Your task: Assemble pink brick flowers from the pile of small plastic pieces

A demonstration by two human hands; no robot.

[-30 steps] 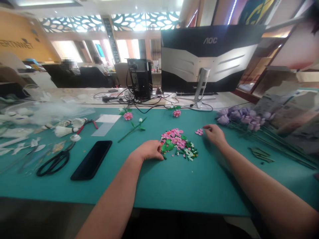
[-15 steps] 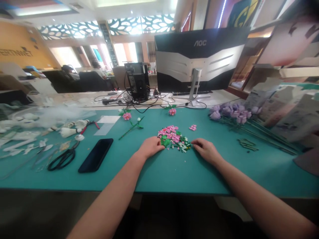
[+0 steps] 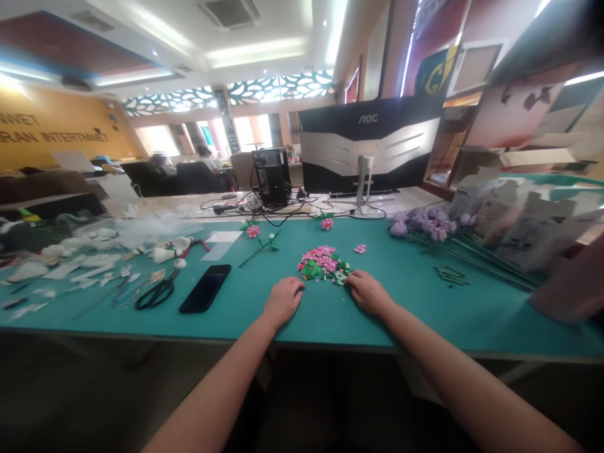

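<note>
A heap of small pink, green and white flower pieces [image 3: 323,257] lies on the teal mat [image 3: 330,321]. My left hand [image 3: 284,299] rests palm down just in front of the heap's left side, fingers curled together, with nothing seen in them. At the heap's right edge my right hand [image 3: 369,293] has its fingers bent and close together, the tips against the green and white pieces. Whatever those fingertips may hold is hidden. A few loose pink pieces [image 3: 360,249] lie behind my right hand. Farther back are two pink flowers, one left [image 3: 253,231] and one centre [image 3: 326,224], and a green stem [image 3: 260,250].
A black phone [image 3: 206,288], scissors [image 3: 155,294] and shuttlecocks [image 3: 165,253] lie to the left. Purple flowers [image 3: 436,225] and green strips [image 3: 450,275] are on the right, near boxes [image 3: 528,217]. A monitor [image 3: 368,148] and a computer tower [image 3: 271,177] stand behind.
The view has tilted up. My left hand has drawn back from the heap's left edge towards me. My right hand has moved in against the heap, its fingers more bent.
</note>
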